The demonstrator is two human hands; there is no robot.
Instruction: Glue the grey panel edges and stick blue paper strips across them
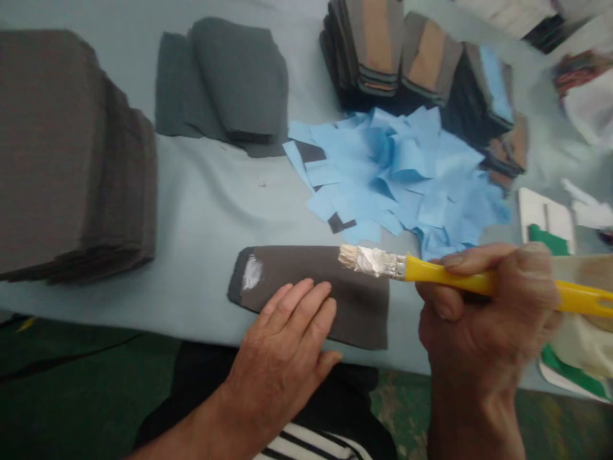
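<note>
A dark brown fabric piece (357, 306) with a rounded dark grey left end lies near the table's front edge. White paste (252, 272) is smeared close to that end. Flat on the fabric rests my left hand (290, 338), fingers stretched out. My right hand (493, 306) is closed around the yellow handle of a paintbrush (445, 273). Its bristles, caked with white paste near the ferrule, point left over the fabric's right half; whether they touch it I cannot tell.
A pile of light blue strips (383, 160) lies beyond the fabric. Tall brown fabric stacks (48, 153) stand at left, with grey-green pieces (239, 76) behind. Bundles with tan strips (376, 38) sit at the back. A white and green board (546, 217) lies at right.
</note>
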